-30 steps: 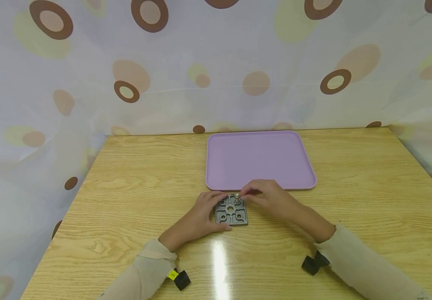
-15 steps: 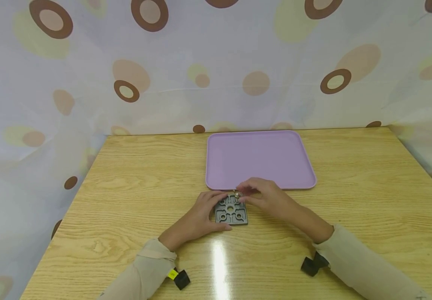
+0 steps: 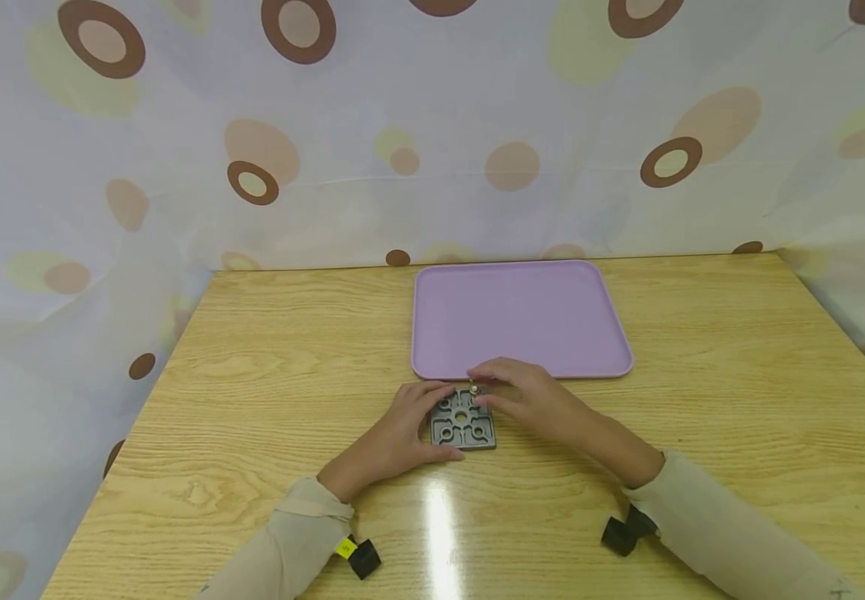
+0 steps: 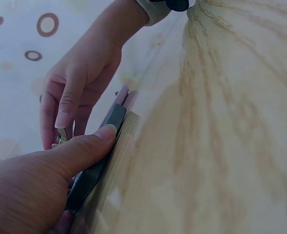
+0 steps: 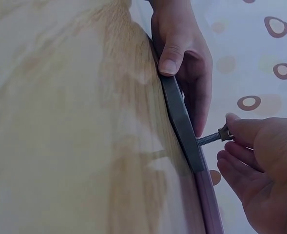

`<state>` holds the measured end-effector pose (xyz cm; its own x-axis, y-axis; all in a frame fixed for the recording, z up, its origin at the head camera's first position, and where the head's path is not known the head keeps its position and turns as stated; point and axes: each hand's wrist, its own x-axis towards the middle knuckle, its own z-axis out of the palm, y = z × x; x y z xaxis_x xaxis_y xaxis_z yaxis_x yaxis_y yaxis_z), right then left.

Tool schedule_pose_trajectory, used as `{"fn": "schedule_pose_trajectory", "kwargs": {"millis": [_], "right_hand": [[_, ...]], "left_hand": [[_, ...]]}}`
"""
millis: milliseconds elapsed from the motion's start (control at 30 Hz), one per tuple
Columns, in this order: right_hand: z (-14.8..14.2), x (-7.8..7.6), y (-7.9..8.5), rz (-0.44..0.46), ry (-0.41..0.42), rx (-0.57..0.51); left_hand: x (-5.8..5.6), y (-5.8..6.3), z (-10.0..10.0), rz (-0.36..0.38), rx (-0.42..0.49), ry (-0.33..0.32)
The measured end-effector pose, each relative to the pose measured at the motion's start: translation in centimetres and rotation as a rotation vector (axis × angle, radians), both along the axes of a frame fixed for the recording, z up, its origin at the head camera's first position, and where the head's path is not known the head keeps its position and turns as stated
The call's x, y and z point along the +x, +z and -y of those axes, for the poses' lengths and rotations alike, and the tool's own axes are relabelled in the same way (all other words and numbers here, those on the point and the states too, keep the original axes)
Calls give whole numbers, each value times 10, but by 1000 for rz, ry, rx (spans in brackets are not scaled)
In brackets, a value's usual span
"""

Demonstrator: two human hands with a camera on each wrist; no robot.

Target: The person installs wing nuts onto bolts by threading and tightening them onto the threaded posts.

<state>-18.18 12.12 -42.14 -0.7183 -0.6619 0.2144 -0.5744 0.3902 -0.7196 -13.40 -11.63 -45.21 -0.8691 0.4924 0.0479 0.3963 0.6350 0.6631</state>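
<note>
1. The left hand (image 3: 402,429) holds the left part of the gray plate (image 3: 462,440). Its thumb is on the near edge and its fingers bend over the far edge, so they are only as far apart as the plate is wide.
2. The plate lies flat on the table (image 3: 290,333). It has round holes.
3. A bolt (image 5: 209,139) stands up from the plate's far right corner, with a gold nut (image 5: 224,132) at its top end.
4. A purple tray (image 3: 518,317) lies on the table, just behind the plate.
5. The right hand (image 3: 533,400) has its fingers bent, with a small gap that pinches the nut.
</note>
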Motion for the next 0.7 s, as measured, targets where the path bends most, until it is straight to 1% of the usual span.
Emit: {"fn": "schedule_pose_trajectory", "kwargs": {"millis": [100, 367, 567, 700], "right_hand": [[0, 0, 0, 19, 3, 17], [0, 0, 0, 12, 20, 27], [0, -1, -2, 54, 6, 14], [-1, -1, -2, 47, -4, 4]], "left_hand": [[0, 1, 0, 1, 2, 0], [1, 0, 0, -6, -2, 2], [0, 0, 1, 1, 4, 0], [0, -1, 1, 6, 6, 1]]}}
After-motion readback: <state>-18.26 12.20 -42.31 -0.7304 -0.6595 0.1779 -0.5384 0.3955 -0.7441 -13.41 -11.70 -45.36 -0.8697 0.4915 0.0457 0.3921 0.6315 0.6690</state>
